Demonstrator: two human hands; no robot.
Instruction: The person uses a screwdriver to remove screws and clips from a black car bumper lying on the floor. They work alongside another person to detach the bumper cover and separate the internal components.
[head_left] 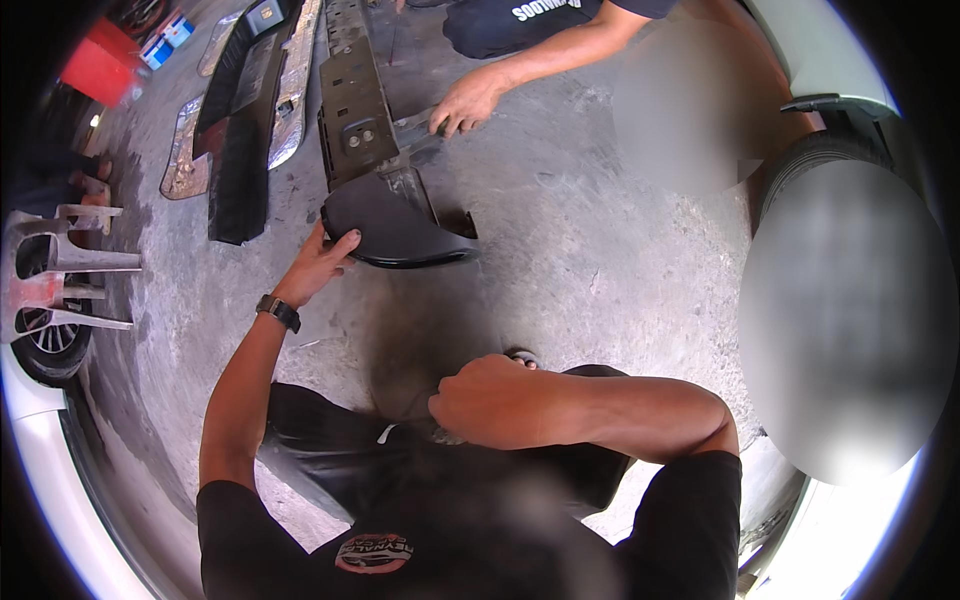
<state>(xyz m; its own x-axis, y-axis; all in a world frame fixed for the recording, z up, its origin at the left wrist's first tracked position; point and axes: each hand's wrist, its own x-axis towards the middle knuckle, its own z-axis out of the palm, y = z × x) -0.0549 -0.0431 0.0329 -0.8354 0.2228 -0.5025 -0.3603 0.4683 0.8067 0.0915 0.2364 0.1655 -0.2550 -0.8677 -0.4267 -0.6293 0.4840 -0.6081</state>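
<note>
My left hand (322, 262), with a watch on the wrist, grips the near left edge of a black curved bumper end cap (390, 222). Its thumb lies on the cap's surface, while the other fingers are partly hidden at the edge. The cap sits at the near end of a long dark metal bumper bar (355, 115) with holes and bolts. Close to my lap, my right hand (485, 402) is closed in a fist. Something small and dark seems to show by its fingers, too unclear to name. A co-worker's hand (468, 103) touches a bracket (415, 122) beside the bar.
Left of the bar lie a long black trim piece (240, 170) and silver foil-backed panels (185, 160) on the concrete floor (600, 290). A plastic chair (60, 265) stands at the left. Farther back are a red container (103, 62) and blue-and-white cans (157, 50). A tyre (820, 160) is at the right.
</note>
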